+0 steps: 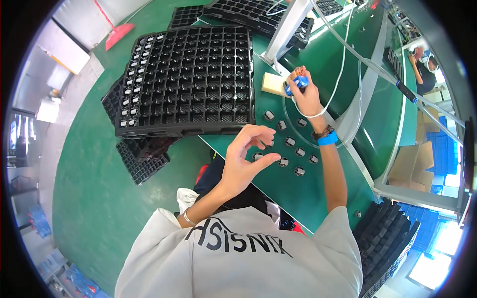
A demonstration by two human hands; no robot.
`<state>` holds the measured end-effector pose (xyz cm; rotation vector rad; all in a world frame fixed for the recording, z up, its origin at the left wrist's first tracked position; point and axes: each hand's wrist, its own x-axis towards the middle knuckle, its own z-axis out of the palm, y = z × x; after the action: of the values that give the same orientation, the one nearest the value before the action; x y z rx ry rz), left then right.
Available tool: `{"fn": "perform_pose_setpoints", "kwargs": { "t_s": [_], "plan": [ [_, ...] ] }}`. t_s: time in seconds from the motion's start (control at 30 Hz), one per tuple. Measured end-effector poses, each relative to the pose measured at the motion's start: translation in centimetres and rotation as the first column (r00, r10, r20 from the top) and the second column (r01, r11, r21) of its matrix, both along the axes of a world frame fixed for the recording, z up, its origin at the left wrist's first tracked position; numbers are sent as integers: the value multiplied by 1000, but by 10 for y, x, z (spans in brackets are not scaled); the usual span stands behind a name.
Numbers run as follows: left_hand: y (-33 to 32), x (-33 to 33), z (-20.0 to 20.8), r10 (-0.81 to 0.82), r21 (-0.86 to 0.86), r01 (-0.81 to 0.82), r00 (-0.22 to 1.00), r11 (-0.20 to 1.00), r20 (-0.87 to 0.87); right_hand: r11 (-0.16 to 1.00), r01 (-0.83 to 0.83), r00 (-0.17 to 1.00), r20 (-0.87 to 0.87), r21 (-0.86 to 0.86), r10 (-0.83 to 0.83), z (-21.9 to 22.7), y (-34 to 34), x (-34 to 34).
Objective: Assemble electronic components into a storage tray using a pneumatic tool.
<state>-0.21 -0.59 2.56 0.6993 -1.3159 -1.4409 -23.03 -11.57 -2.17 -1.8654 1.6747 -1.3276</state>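
My left hand (242,159) hovers over the near edge of the green work table (323,193), its fingers curved and apart, with nothing visible between them. Just beyond its fingertips, several small silver-and-black parts (289,141) lie spread on the table. My right hand (307,97) is farther off, closed around a small blue object (296,86) whose kind I cannot make out. Beside that hand rests a pale yellow block (274,84). A blue band and a dark bracelet circle my right wrist, and a white cord passes by it.
To the left sits a large black compartment tray (198,74), its left columns filled with small silver pieces. More black trays (141,159) lie under and behind it. A white metal post (288,32) rises at the back. Stacked black trays (387,243) and a cardboard box (412,166) stand right. Another person (425,74) is far right.
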Motion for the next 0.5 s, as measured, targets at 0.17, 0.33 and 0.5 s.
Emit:
{"fn": "perform_pose_setpoints", "kwargs": {
  "t_s": [0.17,0.33,0.5],
  "plan": [
    [-1,2,-1,4,-9,-4,1000,1000,-23,999,29,996,-81,27,-26,-4,-3,5],
    [1,-3,1,-24,19,25,999,1000,-38,999,26,998,-66,37,-23,-6,-2,5],
    [5,-4,-4,-47,36,49,997,998,-55,997,61,994,-94,43,-56,-7,-2,6]
  ]
}}
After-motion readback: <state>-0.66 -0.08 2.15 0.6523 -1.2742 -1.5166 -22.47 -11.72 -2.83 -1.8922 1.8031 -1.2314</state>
